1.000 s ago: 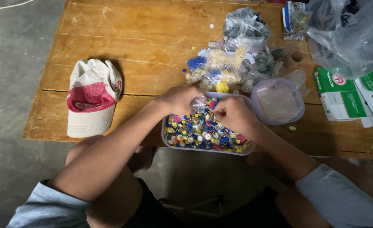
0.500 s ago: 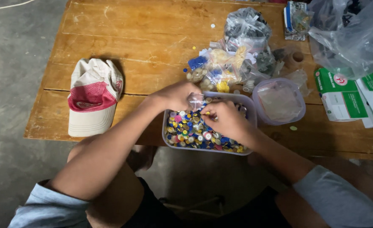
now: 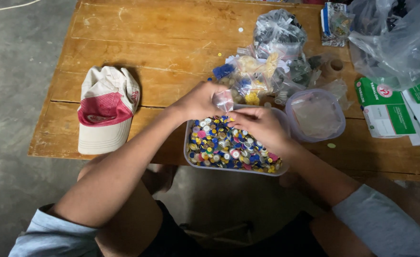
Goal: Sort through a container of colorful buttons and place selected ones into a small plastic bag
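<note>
From the head view, you are looking down at a wooden table [image 3: 172,38]. Your left hand [image 3: 198,101] is closed around a small clear bag [image 3: 223,100]. You pinch it at the top, just above the tub [image 3: 189,143]. Your right hand [image 3: 262,127] hangs low over the tub with the fingers curled. It seems to pinch something tiny, but you cannot tell for sure what it holds.

The tub sits at the near edge of the table, right in front of you. It is full of little buttons [image 3: 219,147] in blue, yellow, white and pink.

The bag looks thin, soft and very light. It will flop and crumple, and it may be slippery, so hold it by the open edge with your fingertips. The buttons look small, hard and smooth. They could slip away easily, so pinch one at a time by its rim.

Just right of the tub lies its clear lid [image 3: 315,116]. Behind the tub is a heap of filled bags [image 3: 267,71]. A white and red cap [image 3: 106,109] lies well to the left. Green and white boxes [image 3: 386,107] sit at the far right, under a big clear bag [image 3: 395,43].
</note>
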